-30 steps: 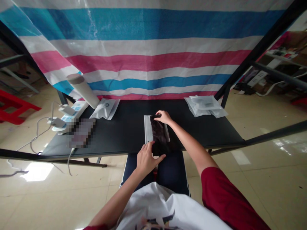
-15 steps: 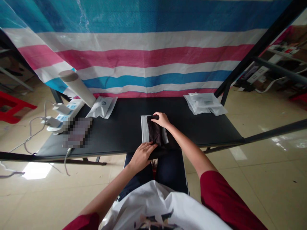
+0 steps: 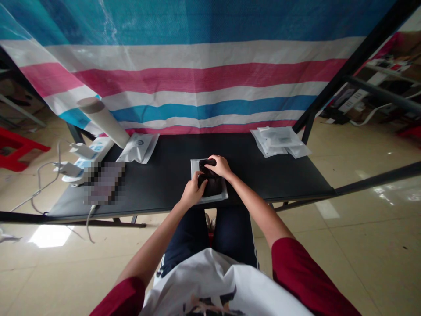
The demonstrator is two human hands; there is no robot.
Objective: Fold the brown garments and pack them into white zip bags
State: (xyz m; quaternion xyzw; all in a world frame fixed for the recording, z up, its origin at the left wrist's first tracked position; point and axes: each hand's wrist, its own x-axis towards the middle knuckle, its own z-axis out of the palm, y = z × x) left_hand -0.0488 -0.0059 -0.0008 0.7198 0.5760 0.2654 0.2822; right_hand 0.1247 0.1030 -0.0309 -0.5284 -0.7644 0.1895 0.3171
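As two bare hands work close together near the front edge of a black desk, a piece of dark cloth lies bunched between them on top of a flat white pouch, whose pale border shows along the left side and the bottom edge. The right hand has its grip clamped on the upper end of the cloth, thumb and fingers together over the fabric; the left hand, just beside it and lower, has its grip closed on the cloth's left side, thumb and forefinger pinching a fold. Toward the desk's right rear corner, a stack of white packets lies loosely overlapped, well apart from the hands. At the left rear, a crumpled white packet rests just beside a pale bottle that looks tilted from this angle. A white power strip with two plugged-in chargers runs along the left edge, near a device hidden by pixelation, a pale cable trailing down past the desk's front edge. Behind everything hangs a sheet striped in blue, white and pink. The person wears a white shirt with dark red sleeves and dark trousers, legs reaching under the desk, above a glossy tiled floor.
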